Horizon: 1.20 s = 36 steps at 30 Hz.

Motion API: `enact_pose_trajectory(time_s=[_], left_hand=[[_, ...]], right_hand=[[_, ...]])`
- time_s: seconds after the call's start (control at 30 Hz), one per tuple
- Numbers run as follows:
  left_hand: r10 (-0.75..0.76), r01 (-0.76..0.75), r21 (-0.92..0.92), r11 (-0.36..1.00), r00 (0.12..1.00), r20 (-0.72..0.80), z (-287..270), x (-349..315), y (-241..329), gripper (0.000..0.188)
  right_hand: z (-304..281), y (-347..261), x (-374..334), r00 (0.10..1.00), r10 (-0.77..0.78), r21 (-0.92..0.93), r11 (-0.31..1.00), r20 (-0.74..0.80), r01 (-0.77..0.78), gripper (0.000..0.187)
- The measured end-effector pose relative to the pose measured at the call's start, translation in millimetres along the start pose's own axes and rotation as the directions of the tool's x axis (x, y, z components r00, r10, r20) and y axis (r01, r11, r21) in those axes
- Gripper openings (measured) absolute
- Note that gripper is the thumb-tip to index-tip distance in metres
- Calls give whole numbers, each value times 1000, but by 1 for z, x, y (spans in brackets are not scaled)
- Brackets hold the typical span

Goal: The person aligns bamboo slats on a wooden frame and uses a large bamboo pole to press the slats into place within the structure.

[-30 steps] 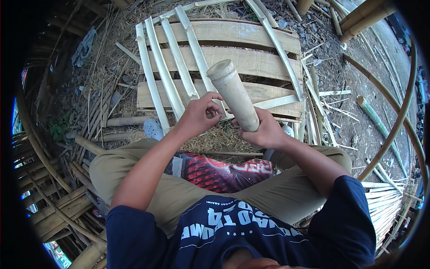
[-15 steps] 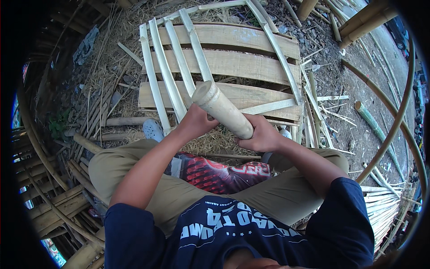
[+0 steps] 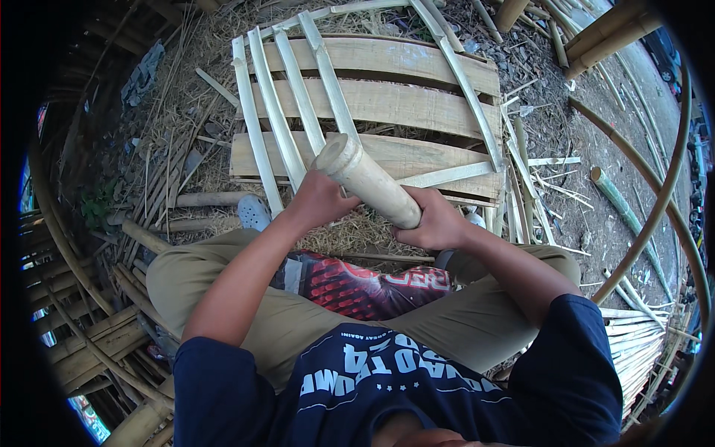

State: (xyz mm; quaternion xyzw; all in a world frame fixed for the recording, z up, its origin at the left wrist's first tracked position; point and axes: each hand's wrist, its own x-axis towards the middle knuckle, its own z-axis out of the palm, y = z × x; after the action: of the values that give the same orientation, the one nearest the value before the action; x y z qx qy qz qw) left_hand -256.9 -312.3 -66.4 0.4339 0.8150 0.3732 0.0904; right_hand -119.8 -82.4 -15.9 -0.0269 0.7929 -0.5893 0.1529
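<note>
A short, thick, pale bamboo tube [image 3: 370, 179] is held between my two hands, tilted with its ringed end up toward the left. My left hand [image 3: 322, 200] grips it below that end; some of its fingers are hidden behind the tube. My right hand [image 3: 436, 220] is closed round the lower right end, thumb along the near side. Just beyond lies a slatted wooden platform [image 3: 387, 98], with several pale split bamboo strips [image 3: 296, 97] laid across its left part. One more strip [image 3: 447, 175] slants out from behind the tube to the right.
A red and black printed sack [image 3: 357, 287] lies between my bent legs. Split strips [image 3: 633, 346] are piled at the lower right. Curved bamboo poles [image 3: 633, 153] and a green bamboo length [image 3: 629, 205] stand or lie to the right. Bamboo slats [image 3: 97, 339] fill the left edge.
The tube's upper end has shifted slightly to the left, together with my left hand. My right hand stays almost where it was, still on the tube.
</note>
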Motion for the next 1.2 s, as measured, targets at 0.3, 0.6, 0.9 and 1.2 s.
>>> enact_pose_trajectory(time_s=[0.3, 0.6, 0.9, 1.2], left_hand=[[14, -16, -38, 999, 999, -49, -9, 7, 21, 42], [97, -100, 85, 991, 994, 45, -5, 3, 8, 28], [145, -149, 28, 989, 983, 112, 0, 7, -3, 25], [70, -60, -79, 995, 989, 127, 4, 3, -11, 27]], right_hand=[[-1, -5, -2, 999, 19, -21, 1000, 45, -18, 56], [1, -5, -1, 997, 16, -8, 1000, 72, -15, 54], [2, 0, -1, 997, 0, -12, 1000, 71, 1, 51], [0, -3, -1, 999, 7, -21, 1000, 43, -6, 65]])
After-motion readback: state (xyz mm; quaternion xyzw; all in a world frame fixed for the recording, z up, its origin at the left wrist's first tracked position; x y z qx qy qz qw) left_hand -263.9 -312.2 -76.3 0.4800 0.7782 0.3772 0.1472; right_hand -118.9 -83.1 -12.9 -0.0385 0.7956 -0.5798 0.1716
